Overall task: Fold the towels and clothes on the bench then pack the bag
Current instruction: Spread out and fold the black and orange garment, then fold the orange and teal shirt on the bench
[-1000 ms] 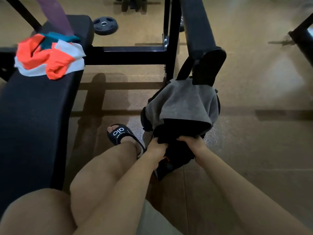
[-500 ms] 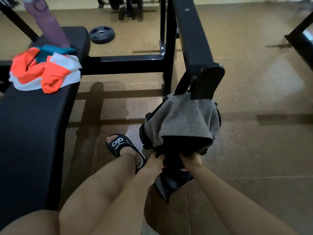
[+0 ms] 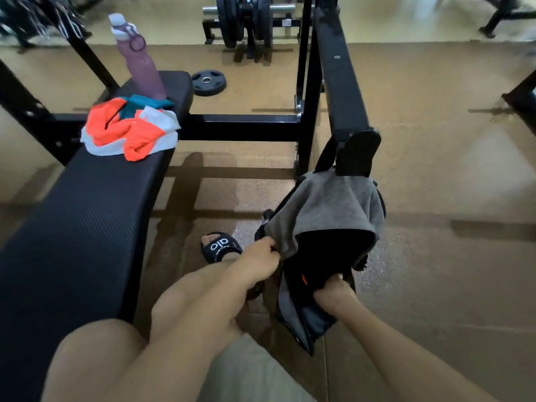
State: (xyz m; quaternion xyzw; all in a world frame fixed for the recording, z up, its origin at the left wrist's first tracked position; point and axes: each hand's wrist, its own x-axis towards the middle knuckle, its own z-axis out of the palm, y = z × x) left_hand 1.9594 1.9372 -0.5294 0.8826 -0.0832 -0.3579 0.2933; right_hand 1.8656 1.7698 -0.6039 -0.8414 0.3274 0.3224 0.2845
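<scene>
Soft grey towel [image 3: 327,210] draped over slack black bag [image 3: 327,256].

The left hand [image 3: 258,261] pinches the grey towel [image 3: 327,210] draped over a black bag [image 3: 327,256] hanging from a rack arm [image 3: 345,97]. The right hand [image 3: 333,291] has a grip on what seems the bag's opening edge. Crumpled orange, white and teal clothes [image 3: 130,129] lie on the table [image 3: 72,227] beside a purple bottle [image 3: 139,59].

clothes [image 3: 132,129] on bench [image 3: 87,216], bottle [image 3: 139,58] behind, bag [image 3: 322,250] right
</scene>
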